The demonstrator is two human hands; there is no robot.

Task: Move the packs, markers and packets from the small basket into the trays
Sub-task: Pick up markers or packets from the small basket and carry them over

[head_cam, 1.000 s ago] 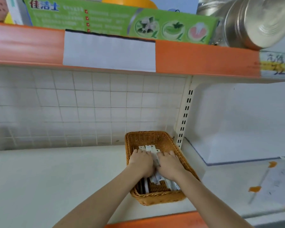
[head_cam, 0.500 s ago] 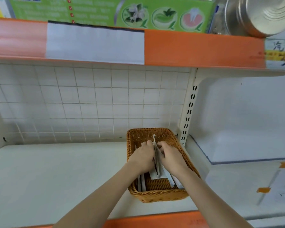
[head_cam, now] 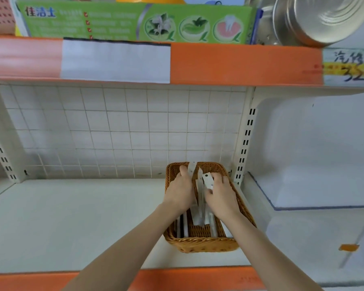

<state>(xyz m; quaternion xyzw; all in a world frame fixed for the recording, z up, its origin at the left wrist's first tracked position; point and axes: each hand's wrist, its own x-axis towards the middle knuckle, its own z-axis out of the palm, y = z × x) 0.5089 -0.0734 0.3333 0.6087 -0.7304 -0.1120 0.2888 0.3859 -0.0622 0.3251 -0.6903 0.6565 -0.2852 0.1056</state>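
A small brown wicker basket (head_cam: pixel 200 244) stands on the white shelf beside the slotted upright. Inside it lie several long white packs (head_cam: pixel 200 208) and thin marker-like items, some with dark parts. Both hands are inside the basket. My left hand (head_cam: pixel 180 191) grips one group of white packs and tilts them up on edge, their tops rising past the far rim. My right hand (head_cam: pixel 220 196) holds another group of packs, one with a hang-tab card showing above its fingers. The lower ends of the packs are hidden under my hands. No trays are in view.
The white shelf (head_cam: pixel 72 223) stretches left of the basket, with an orange front edge (head_cam: pixel 189 278). A tiled back wall stands behind. An upright post (head_cam: pixel 245 141) divides off the right bay. Overhead, an orange-edged shelf carries a green box (head_cam: pixel 135 22) and metal bowls (head_cam: pixel 315 17).
Both hands went from pressing flat on the packs to gathering them and tipping them upright. The packs' tops have risen and now split into two groups, one in each hand.
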